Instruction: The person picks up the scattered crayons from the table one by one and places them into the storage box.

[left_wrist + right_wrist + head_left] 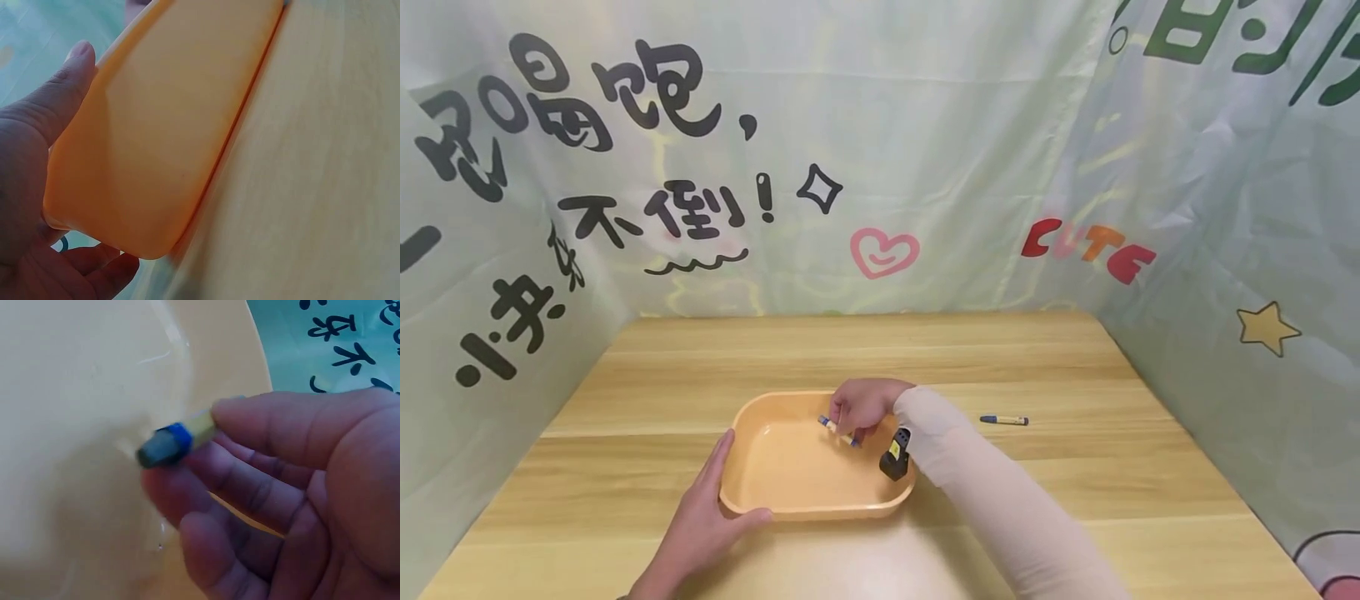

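A shallow orange plastic basin [782,483] sits on the wooden table. My left hand [700,510] holds its near left corner, thumb along the front rim and fingers around the left side; the left wrist view shows the outer wall [169,119] between thumb and fingers. Over the basin's back part, my right hand [865,404] pinches a crayon [203,427] between thumb and fingers. This crayon has a cream wrapper, a blue band and a dark tip, which points away from the palm in the right wrist view.
A second crayon [1003,420], cream with dark blue ends, lies on the table to the right of the basin. A small black device [895,455] is strapped at the right wrist, over the basin's right side. Printed cloth [955,167] walls in the table's back and sides.
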Demonstrator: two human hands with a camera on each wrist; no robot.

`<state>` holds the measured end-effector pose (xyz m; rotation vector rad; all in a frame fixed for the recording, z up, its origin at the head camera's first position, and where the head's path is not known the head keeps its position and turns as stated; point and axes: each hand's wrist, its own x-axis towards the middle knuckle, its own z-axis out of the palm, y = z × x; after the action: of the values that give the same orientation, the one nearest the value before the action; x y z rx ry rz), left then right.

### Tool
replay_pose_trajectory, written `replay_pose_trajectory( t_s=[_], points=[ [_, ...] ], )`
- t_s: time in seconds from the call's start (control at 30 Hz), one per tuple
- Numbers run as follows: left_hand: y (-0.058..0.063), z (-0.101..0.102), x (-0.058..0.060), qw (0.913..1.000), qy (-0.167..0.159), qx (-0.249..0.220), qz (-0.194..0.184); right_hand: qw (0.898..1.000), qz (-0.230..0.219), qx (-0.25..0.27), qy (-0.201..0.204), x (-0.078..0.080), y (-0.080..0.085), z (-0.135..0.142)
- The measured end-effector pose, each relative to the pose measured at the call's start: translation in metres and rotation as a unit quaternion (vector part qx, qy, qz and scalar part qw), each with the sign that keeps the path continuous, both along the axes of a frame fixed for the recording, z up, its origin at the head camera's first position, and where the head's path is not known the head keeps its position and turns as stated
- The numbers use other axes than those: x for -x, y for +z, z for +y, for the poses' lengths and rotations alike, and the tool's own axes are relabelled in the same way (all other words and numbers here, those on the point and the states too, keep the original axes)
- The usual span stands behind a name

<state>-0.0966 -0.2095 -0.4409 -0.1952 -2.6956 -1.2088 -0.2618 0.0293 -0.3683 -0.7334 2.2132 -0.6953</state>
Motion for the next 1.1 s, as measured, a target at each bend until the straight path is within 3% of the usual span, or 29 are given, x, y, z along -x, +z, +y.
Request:
replay_pose_trajectory(
  t_s=[0.23, 0.37, 0.63, 0.93, 1.1],
  points=[
    [-0.004, -0.001, -0.001, 1.0, 0.005, -0.003, -0.003, 0.996, 0.003, -0.076, 0.049, -0.005, -0.005, -0.009],
    [-0.005, -0.001, -0.002, 0.9999, 0.008, -0.001, -0.008, 0.995, -0.036, -0.08, 0.036, -0.01, -0.007, -0.009],
    [-0.005, -0.002, -0.001, 0.9999, 0.009, 0.004, -0.01, 0.996, -0.075, -0.054, -0.013, -0.014, -0.008, -0.007],
    [-0.005, -0.002, -0.001, 1.0, 0.005, 0.001, -0.008, 0.997, -0.053, -0.05, -0.023, -0.018, -0.008, -0.008],
    [-0.005, -0.003, -0.001, 1.0, 0.003, -0.004, -0.006, 0.997, -0.002, -0.074, 0.015, -0.011, 0.0, -0.005]
  ],
)
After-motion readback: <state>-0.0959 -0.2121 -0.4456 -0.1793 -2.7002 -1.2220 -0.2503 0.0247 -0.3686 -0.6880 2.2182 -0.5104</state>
